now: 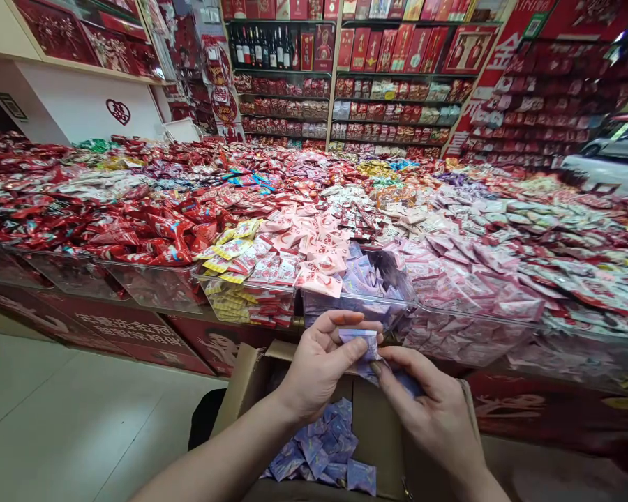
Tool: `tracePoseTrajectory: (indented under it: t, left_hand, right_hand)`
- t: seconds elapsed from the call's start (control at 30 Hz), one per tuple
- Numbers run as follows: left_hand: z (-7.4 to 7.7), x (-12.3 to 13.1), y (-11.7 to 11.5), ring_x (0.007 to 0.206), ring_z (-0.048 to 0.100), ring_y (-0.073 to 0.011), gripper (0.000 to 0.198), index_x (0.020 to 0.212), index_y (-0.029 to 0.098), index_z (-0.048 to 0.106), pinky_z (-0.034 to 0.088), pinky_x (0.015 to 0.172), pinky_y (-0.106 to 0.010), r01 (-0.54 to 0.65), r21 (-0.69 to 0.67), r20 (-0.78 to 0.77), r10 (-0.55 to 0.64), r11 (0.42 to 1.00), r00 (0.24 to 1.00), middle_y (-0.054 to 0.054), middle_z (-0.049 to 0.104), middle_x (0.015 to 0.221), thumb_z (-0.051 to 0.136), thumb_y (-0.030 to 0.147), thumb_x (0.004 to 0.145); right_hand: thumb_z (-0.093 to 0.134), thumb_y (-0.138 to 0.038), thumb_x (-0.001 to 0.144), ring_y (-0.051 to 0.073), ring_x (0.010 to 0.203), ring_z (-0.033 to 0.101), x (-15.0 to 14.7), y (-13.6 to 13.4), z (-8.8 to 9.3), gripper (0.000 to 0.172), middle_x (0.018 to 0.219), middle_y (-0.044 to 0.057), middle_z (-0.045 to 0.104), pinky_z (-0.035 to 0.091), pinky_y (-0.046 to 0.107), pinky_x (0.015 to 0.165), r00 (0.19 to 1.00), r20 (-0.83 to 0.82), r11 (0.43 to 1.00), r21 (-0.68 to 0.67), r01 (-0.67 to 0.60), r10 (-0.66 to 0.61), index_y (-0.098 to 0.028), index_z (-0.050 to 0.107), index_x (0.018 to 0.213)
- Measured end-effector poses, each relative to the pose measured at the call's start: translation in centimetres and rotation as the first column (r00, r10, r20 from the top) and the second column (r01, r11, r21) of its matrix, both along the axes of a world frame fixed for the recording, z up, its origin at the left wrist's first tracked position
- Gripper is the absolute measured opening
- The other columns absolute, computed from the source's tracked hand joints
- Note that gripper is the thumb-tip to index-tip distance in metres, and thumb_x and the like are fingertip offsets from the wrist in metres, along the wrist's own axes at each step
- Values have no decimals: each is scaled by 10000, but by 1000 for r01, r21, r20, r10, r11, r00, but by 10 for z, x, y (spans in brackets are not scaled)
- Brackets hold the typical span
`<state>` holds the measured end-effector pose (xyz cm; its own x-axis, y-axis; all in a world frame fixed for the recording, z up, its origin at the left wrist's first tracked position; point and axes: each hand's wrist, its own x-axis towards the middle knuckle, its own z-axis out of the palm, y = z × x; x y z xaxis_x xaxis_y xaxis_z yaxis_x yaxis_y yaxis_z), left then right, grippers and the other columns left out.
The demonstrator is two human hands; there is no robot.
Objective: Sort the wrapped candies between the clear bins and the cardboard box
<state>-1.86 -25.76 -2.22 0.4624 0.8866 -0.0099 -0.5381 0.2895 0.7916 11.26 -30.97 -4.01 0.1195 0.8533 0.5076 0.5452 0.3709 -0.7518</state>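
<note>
Head: half-curled hands [319,366] [437,411] around purple packets [360,339]

Two hands [319,366] [439,411], several held purple packets [360,341], one cardboard box [241,394]

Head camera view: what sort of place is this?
Probably a sweet shop: clear bins heaped with wrapped candies, shelves of red gift boxes behind, the left hand and right hand holding a purple packet.

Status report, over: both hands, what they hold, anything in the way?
Left hand and right hand both pinching purple packets. Open cardboard box below, more loose packets inside. Clear bin ahead, part full; nothing blocking.
</note>
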Motion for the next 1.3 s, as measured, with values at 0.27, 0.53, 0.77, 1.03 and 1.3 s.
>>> tracePoseTrajectory:
  t: [0.27,0.53,0.77,1.03,1.3]
  left_hand:
    - [6,2,7,784,631,-143,292,925,188,551,482,699,-239,-42,51,-18,43,998,999,-17,685,818,659,115,664]
    - [8,5,1,786,619,-126,276,927,170,552,463,743,-241,32,50,-60,-29,998,998,-40,679,848,653,125,675]
    - [21,-1,-10,1025,527,-180,363,1104,209,477,352,934,-343,135,-144,-138,-155,980,978,-83,549,1141,577,257,759]
    - [11,2,-10,999,543,-176,425,1050,217,443,422,876,-333,128,-160,-42,-136,979,990,-53,526,1160,536,21,686]
    - [1,5,-9,1086,485,-203,257,1015,198,525,438,887,-337,156,21,-181,-150,987,972,-47,480,1220,512,145,763]
  right_hand:
    - [564,-237,745,107,630,582,1,2,5,147,717,11,625,464,175,561,999,-36,995,-94,-17,14,-182,595,877]
    - [526,-244,778,117,672,575,8,3,4,103,748,15,620,460,201,601,998,-13,995,-83,-60,59,-188,607,808]
    - [599,-97,692,185,828,563,19,-1,-1,346,892,58,642,459,335,718,900,399,919,394,3,-174,-246,601,1004]
    - [654,-145,660,158,838,566,14,-9,-6,280,897,37,619,456,326,760,986,-97,969,196,151,-134,-231,610,923]
    - [565,-468,712,114,658,573,22,-4,10,270,743,-10,601,472,239,521,393,-905,973,-211,-91,-159,-202,557,667]
